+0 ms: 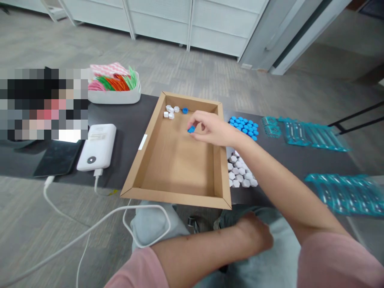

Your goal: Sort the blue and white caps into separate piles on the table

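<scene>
A dark table was seen across the middle of the frame, over a grey floor, with white cabinets along the top. At the centre lay an open cardboard tray. A white power bank was placed to its left, and heaps of blue pieces and white pieces to its right. Above the tray's upper half, a blue hexagonal piece was pinched between the narrowed fingertips of the right hand. The left hand was rested on the lap at lower centre; how far it was closed could not be told.
</scene>
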